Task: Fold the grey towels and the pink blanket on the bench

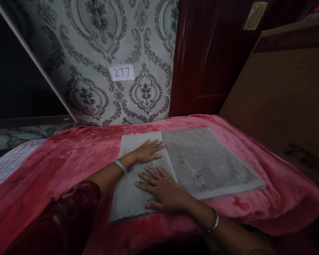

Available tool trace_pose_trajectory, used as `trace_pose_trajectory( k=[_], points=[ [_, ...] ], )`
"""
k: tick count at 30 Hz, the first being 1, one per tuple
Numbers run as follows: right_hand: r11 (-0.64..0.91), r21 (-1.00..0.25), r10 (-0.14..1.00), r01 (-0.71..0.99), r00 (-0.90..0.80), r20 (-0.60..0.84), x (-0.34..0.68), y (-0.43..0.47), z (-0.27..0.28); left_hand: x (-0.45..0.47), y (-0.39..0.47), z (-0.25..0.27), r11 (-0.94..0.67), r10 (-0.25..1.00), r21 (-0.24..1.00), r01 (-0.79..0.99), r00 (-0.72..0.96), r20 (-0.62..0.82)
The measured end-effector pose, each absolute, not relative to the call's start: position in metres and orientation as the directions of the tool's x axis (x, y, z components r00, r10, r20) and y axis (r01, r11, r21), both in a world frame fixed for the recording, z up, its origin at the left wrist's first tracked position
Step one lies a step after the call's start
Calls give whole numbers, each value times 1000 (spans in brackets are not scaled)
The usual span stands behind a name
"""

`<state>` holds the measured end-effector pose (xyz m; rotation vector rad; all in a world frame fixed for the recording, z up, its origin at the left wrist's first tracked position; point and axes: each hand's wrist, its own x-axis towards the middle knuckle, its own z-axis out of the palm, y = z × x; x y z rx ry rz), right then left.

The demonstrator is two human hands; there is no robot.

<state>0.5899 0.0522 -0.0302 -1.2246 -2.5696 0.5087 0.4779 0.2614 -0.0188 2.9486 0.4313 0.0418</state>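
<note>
In the head view, a grey plush cloth (215, 156) lies on a pink-red plush blanket (82, 148), reaching from seven round to four o'clock of the view's middle, with a paler panel on its left that looks folded over the darker part. The left hand (148, 151), at seven o'clock, rests palm down on the pale panel, fingers spread towards three o'clock with their tips near the panel's right edge. The right hand (163, 189), at six o'clock, also lies palm down on that panel, fingers spread towards ten o'clock. Each grip is released, the fingers apart and clenching nothing. A pale bracelet (120, 165) circles the left wrist and a silver bangle (215, 221) the right; a dark red sleeve (71, 212) covers part of the left arm at eight o'clock. Between four and five o'clock, the darker part carries a small rumpled patch (195, 173). A paper label (122, 72) reading "277" is on the patterned wallpaper (146, 86) at eleven o'clock. A glossy dark red panel (199, 60) stands at one o'clock, a cardboard box (287, 92) at three, and a striped cloth (13, 159) near nine.
</note>
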Motion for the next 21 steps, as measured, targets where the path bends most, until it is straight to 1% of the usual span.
trace_pose_trajectory(
  k=[4,8,12,14,18,21],
  points=[
    [591,-421,784,689,-613,97,592,50,-25,494,293,-17,-905,400,131,404,915,-54],
    [572,-481,788,664,-607,100,594,49,-19,507,321,-18,-890,418,162,426,905,-81],
    [554,-522,790,648,-608,84,595,49,-16,515,342,-24,-912,360,197,361,932,-40],
    [550,-536,789,640,-609,82,596,49,-16,519,351,-27,-911,367,191,366,930,-31],
    [558,-532,781,637,-619,78,596,52,-20,525,356,-30,-879,464,127,459,886,11],
    [569,-502,778,651,-624,72,595,55,-25,527,348,-28,-841,541,41,540,833,118]
  ],
)
